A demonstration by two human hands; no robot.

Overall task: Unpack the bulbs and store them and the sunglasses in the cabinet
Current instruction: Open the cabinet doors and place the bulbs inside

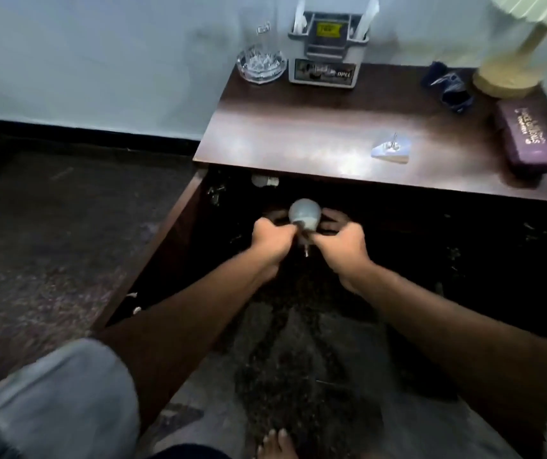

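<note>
Down in front of the dark open cabinet (398,233), both hands meet around a white bulb (305,213): the left hand (273,240) curls its fingers against the bulb's left side near the base, and the right hand (340,243) closes on the right side, so the bulb is pinched between them with its round dome pointing away toward the cabinet's interior. A small metal part shows just below the hands, probably the bulb's screw cap, though blur makes that hard to confirm. Deeper inside, just under the front edge of the cabinet top (298,140), a second pale bulb-like object (264,180) lies in the shadow. On the top, a torn scrap of light packaging (391,150) sits near the front right, a purple glasses case (527,137) lies at the far right edge, and crumpled blue wrapping (449,89) rests beside the base of a lamp (510,74). At the back stand a glass ashtray (261,64) and a grey desk organiser (328,51) against the wall. A bare foot (277,443) shows on the floor below.
</note>
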